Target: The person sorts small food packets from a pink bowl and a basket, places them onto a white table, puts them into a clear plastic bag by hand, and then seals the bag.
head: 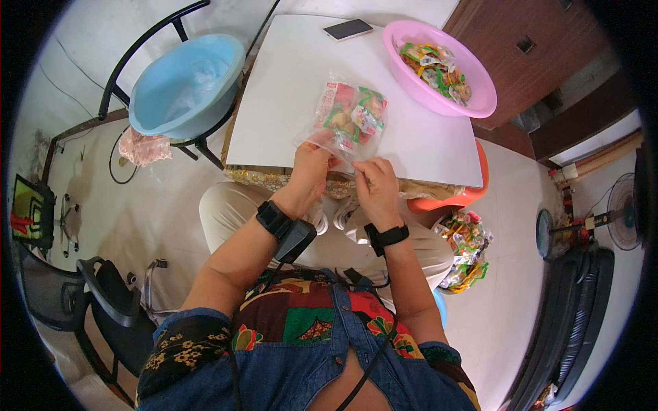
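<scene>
A clear plastic bag [329, 110] with red print lies at the front of the white tabletop [277, 77]. Inside it show a few small snack packets [369, 110] with green and white wrapping. My left hand [311, 167] grips the near left edge of the bag's mouth, its fingertips partly behind the film. With thumb and forefinger, my right hand [378, 185] pinches the near right edge. Both hands are over the table's front edge, and each wrist wears a black strap.
A pink basin [437, 103] of similar packets [434, 72] stands at the back right, near a phone [348, 30]. A blue basin [154, 92] holding clear plastic rests on a chair at left. More packets [465, 246] sit low on my right, by an orange stool [475, 190].
</scene>
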{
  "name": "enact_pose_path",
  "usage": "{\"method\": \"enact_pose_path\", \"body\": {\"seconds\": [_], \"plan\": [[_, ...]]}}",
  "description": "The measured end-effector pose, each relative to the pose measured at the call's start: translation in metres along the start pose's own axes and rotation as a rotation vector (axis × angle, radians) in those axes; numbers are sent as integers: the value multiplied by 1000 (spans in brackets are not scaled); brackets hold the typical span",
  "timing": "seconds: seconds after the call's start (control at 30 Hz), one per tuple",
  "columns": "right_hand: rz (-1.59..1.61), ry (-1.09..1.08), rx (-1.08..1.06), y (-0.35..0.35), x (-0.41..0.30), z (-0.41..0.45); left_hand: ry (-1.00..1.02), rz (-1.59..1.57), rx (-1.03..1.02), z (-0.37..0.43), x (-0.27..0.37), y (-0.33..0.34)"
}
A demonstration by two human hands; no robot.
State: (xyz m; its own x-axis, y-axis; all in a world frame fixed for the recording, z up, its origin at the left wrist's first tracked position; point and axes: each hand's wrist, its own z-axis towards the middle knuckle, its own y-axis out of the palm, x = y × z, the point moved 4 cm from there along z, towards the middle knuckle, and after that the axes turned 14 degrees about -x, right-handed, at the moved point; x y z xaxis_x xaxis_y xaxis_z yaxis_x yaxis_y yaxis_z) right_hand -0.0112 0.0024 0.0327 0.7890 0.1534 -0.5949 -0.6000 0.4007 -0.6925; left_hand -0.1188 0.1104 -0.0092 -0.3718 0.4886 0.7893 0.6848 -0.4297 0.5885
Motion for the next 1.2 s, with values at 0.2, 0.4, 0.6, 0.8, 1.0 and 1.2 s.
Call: {"method": "enact_pose_path", "body": {"seconds": [0.2,0.4,0.6,0.8,1.0,1.2], "plan": [[11,23,-30,2,5,-2,149,-53,-38,7,15,10],[63,57,-31,5,4,-1,267,-94,-72,16,19,8],[-2,-8,-68,10,3,0,262,-112,-92,22,16,-6],[-6,-4,-51,10,4,2,226,-112,-238,30,23,8],[36,16,-33,13,5,1,107,-66,-237,23,17,-3],[75,78,-76,13,11,0,162,39,-229,23,24,11]]}}
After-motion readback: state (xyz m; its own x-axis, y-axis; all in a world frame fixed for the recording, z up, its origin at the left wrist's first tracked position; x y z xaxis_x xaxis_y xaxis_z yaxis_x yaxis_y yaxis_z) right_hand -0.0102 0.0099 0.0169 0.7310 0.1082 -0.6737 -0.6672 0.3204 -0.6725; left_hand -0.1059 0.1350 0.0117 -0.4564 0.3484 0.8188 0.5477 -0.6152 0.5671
